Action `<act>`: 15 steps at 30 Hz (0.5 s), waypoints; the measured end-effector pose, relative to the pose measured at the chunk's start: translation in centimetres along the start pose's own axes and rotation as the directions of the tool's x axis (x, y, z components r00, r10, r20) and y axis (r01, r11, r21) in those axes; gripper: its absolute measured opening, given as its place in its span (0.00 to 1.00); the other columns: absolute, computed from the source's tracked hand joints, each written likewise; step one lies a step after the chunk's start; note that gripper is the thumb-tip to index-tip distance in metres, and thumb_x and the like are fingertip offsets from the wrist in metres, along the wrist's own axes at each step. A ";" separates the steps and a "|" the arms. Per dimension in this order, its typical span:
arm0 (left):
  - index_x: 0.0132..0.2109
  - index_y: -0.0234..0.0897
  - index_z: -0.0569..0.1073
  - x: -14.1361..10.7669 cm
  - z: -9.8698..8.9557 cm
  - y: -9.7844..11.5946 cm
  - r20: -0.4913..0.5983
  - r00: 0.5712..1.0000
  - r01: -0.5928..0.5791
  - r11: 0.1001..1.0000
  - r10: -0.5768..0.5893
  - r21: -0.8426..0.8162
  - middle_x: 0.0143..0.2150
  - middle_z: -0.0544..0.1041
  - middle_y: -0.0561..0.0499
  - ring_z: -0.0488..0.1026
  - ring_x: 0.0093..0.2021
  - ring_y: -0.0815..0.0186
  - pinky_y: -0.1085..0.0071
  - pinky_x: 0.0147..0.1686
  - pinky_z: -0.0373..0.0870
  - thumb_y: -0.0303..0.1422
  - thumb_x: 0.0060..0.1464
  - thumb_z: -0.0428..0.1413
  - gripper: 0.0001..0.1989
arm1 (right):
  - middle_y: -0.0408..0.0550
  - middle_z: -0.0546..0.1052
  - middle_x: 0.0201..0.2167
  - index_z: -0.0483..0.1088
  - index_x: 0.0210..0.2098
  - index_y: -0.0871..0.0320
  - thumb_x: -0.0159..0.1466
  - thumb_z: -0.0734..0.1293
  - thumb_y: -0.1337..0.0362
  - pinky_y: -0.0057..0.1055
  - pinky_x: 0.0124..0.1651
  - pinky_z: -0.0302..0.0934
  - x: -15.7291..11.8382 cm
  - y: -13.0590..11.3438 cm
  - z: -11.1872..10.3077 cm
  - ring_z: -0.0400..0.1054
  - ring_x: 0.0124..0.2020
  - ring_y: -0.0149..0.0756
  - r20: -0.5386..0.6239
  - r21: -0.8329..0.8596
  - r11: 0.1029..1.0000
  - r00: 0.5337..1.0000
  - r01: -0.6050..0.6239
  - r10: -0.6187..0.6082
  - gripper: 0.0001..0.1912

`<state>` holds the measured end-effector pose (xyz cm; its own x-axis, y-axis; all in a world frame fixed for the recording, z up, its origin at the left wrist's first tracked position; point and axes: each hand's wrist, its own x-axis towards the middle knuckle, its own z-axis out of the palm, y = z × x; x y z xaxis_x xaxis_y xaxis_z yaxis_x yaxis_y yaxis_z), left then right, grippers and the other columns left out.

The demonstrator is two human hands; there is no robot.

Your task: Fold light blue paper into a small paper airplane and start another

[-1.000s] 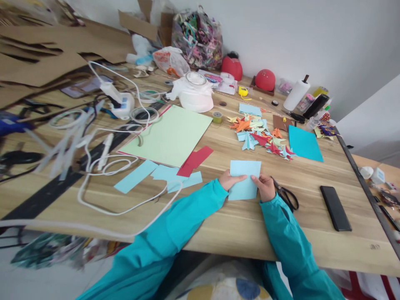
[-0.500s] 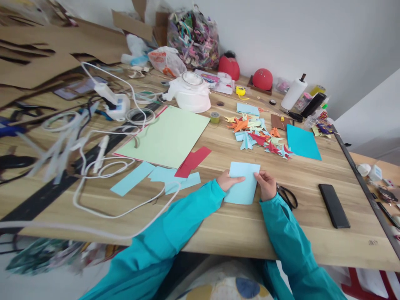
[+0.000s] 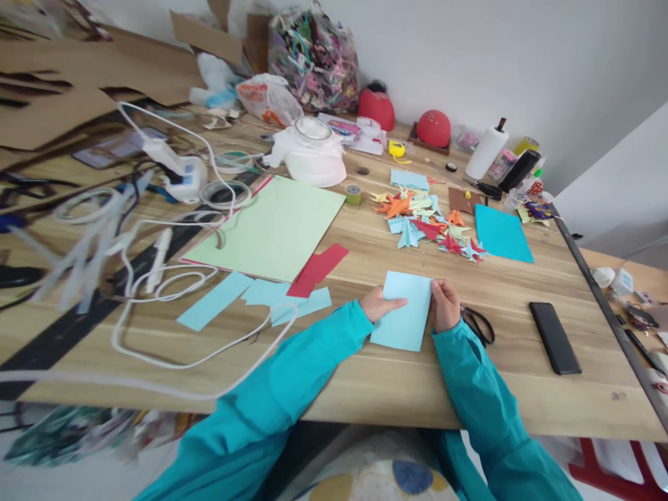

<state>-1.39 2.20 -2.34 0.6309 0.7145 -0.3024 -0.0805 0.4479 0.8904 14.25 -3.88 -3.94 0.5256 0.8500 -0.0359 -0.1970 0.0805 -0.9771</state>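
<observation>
A light blue rectangular piece of paper (image 3: pixel 403 321) is held between my two hands over the table's front part. My left hand (image 3: pixel 383 305) grips its left edge, thumb lying across the face. The fingers of my right hand (image 3: pixel 445 303) pinch the paper near its upper right corner. Black-handled scissors (image 3: pixel 479 325) lie partly hidden beside my right wrist. Left of my hands are light blue paper strips (image 3: pixel 215 300) and red paper pieces (image 3: pixel 317 270). Several folded paper shapes (image 3: pixel 417 217) in orange, red, blue and pale yellow are heaped beyond the paper.
Pale green sheets (image 3: pixel 276 226) lie left of centre, and a teal sheet (image 3: pixel 504 233) at right. A black phone (image 3: pixel 554 337) rests on the right. White cable (image 3: pixel 125 334) loops over the left side. A white paper-towel roll (image 3: pixel 486 154) and red domes (image 3: pixel 433 129) stand at the back.
Both hands keep their hold on the light blue paper, which shows slightly more of its length towards the bottom. The whole view has shifted a little.
</observation>
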 end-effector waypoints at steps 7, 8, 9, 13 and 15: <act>0.38 0.30 0.77 -0.1 0.0 0.0 0.002 1.000 -0.013 1.000 0.013 0.011 0.39 0.79 0.41 0.74 0.44 0.50 0.56 0.49 0.67 0.43 0.22 0.69 0.31 | 0.37 0.67 0.14 0.67 0.22 0.57 0.55 0.66 0.46 0.25 0.21 0.53 -0.1 -0.1 0.0 0.58 0.17 0.26 -0.013 -0.006 1.000 1.000 0.007 -0.007 0.19; 0.38 0.30 0.77 0.0 -0.1 -0.1 -0.026 0.999 -0.028 1.000 0.027 -0.003 0.40 0.79 0.41 0.74 0.45 0.50 0.56 0.49 0.67 0.43 0.22 0.69 0.31 | 0.38 0.68 0.15 0.68 0.23 0.57 0.55 0.65 0.45 0.26 0.21 0.54 -0.2 -0.1 0.0 0.59 0.17 0.27 0.003 -0.010 1.000 1.000 -0.005 0.005 0.20; 0.38 0.30 0.77 0.1 -0.1 -0.1 -0.058 0.997 -0.043 0.999 0.042 -0.017 0.40 0.79 0.41 0.74 0.45 0.49 0.56 0.49 0.67 0.44 0.22 0.69 0.32 | 0.39 0.69 0.15 0.68 0.24 0.57 0.55 0.65 0.45 0.26 0.21 0.54 -0.3 -0.1 0.1 0.59 0.17 0.28 0.030 -0.017 1.000 0.999 -0.023 0.024 0.21; 0.37 0.28 0.77 0.5 -0.3 -0.1 -0.145 0.986 -0.088 0.996 0.084 -0.025 0.40 0.79 0.39 0.74 0.45 0.48 0.55 0.48 0.68 0.46 0.23 0.68 0.33 | 0.39 0.70 0.16 0.68 0.24 0.57 0.50 0.70 0.47 0.26 0.22 0.55 -0.6 -0.4 0.7 0.59 0.17 0.27 0.150 -0.031 0.998 0.987 -0.054 0.058 0.19; 0.38 0.28 0.77 0.5 -0.2 0.0 -0.155 0.984 -0.095 0.995 0.092 -0.011 0.39 0.79 0.38 0.74 0.44 0.48 0.55 0.47 0.69 0.47 0.23 0.68 0.34 | 0.39 0.71 0.17 0.67 0.24 0.57 0.49 0.72 0.49 0.26 0.23 0.57 -0.7 -0.4 0.8 0.60 0.18 0.27 0.190 -0.051 0.998 0.981 -0.027 0.037 0.17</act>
<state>-1.30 2.67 -2.54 0.4931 0.8275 -0.2684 -0.1483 0.3840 0.9114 13.31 -4.10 -3.38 0.3513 0.9358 -0.0312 -0.1690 0.0306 -0.9851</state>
